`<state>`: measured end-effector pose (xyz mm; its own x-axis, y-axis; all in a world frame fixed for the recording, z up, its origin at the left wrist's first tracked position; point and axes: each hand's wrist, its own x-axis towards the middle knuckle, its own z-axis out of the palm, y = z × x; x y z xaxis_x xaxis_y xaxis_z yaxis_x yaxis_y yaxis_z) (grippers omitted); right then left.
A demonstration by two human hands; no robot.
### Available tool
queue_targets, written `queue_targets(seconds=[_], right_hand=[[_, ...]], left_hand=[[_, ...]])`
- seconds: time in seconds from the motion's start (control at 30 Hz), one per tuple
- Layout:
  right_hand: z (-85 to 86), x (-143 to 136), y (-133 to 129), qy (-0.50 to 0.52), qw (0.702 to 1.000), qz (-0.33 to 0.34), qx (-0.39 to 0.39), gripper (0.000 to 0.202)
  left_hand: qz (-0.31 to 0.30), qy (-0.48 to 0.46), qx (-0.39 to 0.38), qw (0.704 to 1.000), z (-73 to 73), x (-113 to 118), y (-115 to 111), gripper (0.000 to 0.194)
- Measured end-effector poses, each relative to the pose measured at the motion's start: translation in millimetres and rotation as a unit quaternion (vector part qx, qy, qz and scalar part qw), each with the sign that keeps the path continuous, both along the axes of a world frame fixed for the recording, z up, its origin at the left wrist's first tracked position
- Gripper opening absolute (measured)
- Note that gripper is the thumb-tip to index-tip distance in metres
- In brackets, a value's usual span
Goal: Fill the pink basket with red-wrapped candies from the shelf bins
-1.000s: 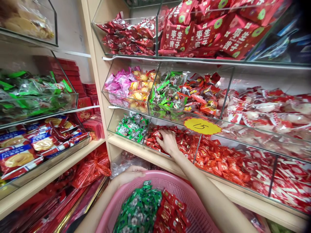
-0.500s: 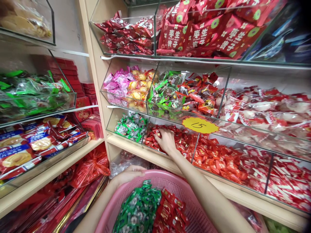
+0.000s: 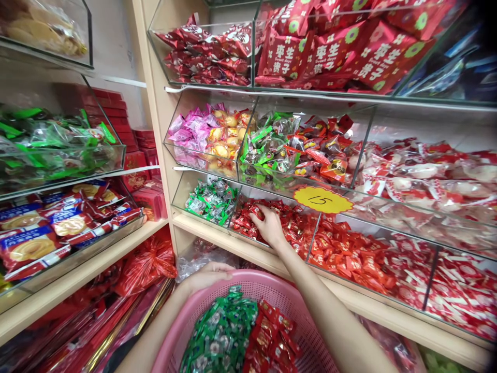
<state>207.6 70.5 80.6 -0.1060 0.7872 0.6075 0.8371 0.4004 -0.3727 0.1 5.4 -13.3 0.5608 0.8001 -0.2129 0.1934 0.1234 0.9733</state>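
My right hand point(image 3: 269, 225) is down in a glass bin on the lowest shelf, among red-wrapped candies point(image 3: 294, 223). Its thumb and fingers are closed around a red-wrapped candy point(image 3: 256, 211), partly hidden by the fingers. My left hand point(image 3: 212, 277) grips the far left rim of a pink plastic basket point(image 3: 306, 305), its fingertips over the edge. Inside the basket lie a heap of green-wrapped candies point(image 3: 221, 331) on the left and a smaller heap of red packets point(image 3: 269, 336) on the right.
Left of the bin sit green-and-silver candies point(image 3: 212, 199); orange-red candies point(image 3: 355, 254) fill the bin to its right. A yellow price tag point(image 3: 323, 200) marked 15 juts out above. A wooden shelf edge point(image 3: 248, 252) runs between basket and bins. Red bags point(image 3: 147, 264) are low on the left.
My right hand has lifted slightly and its fingers have drawn in, with a red candy now showing between them. My left hand stays on the basket rim. The view has shifted a little.
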Motion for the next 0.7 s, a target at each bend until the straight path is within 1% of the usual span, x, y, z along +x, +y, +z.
queue_targets(seconds=[0.1, 0.23, 0.33, 0.43, 0.57, 0.7], right_hand=[[0.6, -4, 2, 0.007, 1.0, 0.011, -0.019, 0.036], [3.1, -12, 1, -0.044, 0.997, 0.026, -0.063, 0.034], [5.0, -14, -3, -0.084, 0.994, 0.011, -0.073, 0.03], [5.1, -13, -6, -0.113, 0.99, 0.006, -0.081, 0.03], [1.6, -9, -3, -0.124, 0.989, 0.04, -0.073, 0.033], [-2.5, -7, 2, -0.115, 0.989, 0.071, -0.065, 0.039]], left_hand=[[0.001, 0.003, 0.005, 1.0, 0.1, 0, 0, 0.044], [-0.006, 0.002, 0.012, 1.0, 2.6, 3, -1, 0.042], [-0.009, -0.003, 0.013, 1.0, 4.6, 5, -1, 0.042], [-0.008, -0.011, 0.001, 1.0, 3.5, 5, -1, 0.043], [-0.006, -0.018, -0.005, 1.0, 0.0, 3, 0, 0.044], [-0.005, -0.031, -0.019, 0.999, 0.3, 3, -1, 0.043]])
